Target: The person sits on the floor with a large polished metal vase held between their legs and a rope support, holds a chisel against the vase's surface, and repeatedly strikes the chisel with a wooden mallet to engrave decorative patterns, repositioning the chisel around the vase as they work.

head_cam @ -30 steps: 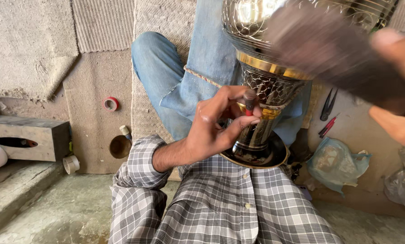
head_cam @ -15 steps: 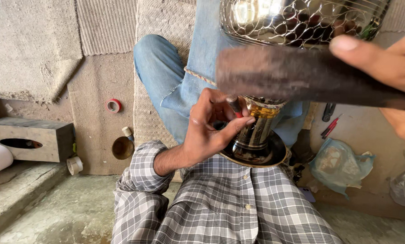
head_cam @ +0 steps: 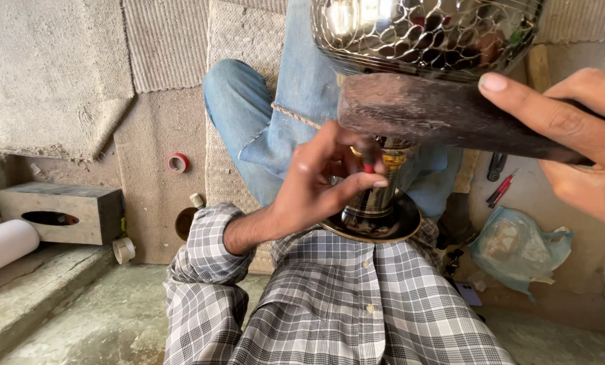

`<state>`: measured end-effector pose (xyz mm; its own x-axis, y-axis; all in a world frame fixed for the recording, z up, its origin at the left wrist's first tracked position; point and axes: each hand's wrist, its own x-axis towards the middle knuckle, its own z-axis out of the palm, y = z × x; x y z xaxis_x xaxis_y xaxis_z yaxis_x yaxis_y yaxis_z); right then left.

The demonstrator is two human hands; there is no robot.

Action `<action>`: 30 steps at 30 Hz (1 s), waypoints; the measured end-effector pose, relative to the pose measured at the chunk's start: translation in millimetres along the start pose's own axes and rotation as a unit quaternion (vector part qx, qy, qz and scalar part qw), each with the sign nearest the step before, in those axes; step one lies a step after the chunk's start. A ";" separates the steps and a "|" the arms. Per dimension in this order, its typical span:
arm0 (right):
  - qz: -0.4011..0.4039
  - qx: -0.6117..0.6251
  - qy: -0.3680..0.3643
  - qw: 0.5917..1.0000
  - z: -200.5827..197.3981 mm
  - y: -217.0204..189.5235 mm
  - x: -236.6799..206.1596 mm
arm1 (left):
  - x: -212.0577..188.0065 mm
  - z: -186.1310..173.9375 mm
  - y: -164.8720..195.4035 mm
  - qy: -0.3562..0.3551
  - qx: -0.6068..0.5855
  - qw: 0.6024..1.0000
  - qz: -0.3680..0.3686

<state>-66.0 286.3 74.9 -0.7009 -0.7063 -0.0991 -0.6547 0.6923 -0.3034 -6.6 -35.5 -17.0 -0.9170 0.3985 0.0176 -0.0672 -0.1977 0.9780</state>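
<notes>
A silver metal vessel with a scale-patterned bowl point(head_cam: 424, 34) stands on its dark round base point(head_cam: 376, 226) on my lap. My left hand point(head_cam: 319, 186) is at the gold-banded stem and pinches a small red-tipped punch point(head_cam: 368, 161) against it. My right hand point(head_cam: 576, 135) grips a dark wooden mallet point(head_cam: 437, 111), which lies level just above the left fingers and under the bowl. The stem is partly hidden by the mallet and the fingers.
A roll of red tape point(head_cam: 177, 163), a hollow wooden block point(head_cam: 62, 209), a white roll point(head_cam: 2, 245) and a small tape roll point(head_cam: 122, 250) lie at the left. Red-handled pliers point(head_cam: 501, 189) and a plastic bag point(head_cam: 518, 247) lie at the right. Woven mats cover the floor.
The mallet has swung down and leftward, now level over my left fingers. The left hand stays at the stem with the punch. The view has come closer to the bowl.
</notes>
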 end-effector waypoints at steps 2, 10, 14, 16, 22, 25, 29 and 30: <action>0.000 -0.021 0.014 1.000 3.2 -1.7 -7.2 | 1.9 2.0 4.7 -0.024 0.064 0.998 0.000; 0.069 0.068 0.005 0.995 18.5 13.5 -45.7 | 1.7 5.7 12.6 -0.024 0.108 0.994 -0.004; 0.087 0.072 -0.013 0.994 29.0 6.3 -59.4 | 1.6 6.3 10.6 -0.039 0.153 0.987 0.003; 0.130 0.097 -0.014 0.987 32.4 -2.0 -58.9 | 4.6 5.4 9.6 -0.074 0.209 0.974 -0.045; 0.114 0.138 0.004 0.984 28.7 -19.8 -53.9 | 23.3 8.1 12.8 -0.128 0.241 0.957 0.101; 0.192 0.162 0.092 0.964 45.4 -32.9 -71.0 | 28.8 5.3 21.6 -0.176 0.214 0.955 0.109; 0.227 0.235 0.099 0.940 72.2 -40.3 -113.2 | 39.7 8.3 25.4 -0.271 0.229 0.935 0.011; 0.230 0.240 0.122 0.935 81.8 -40.8 -119.1 | 41.8 7.4 25.7 -0.279 0.204 0.938 0.041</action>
<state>67.3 330.1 21.6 -0.9591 -0.2552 -0.1222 -0.1072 0.7276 -0.6776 -43.7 -17.3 10.4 -0.5567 0.8258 0.0902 0.2545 0.0662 0.9648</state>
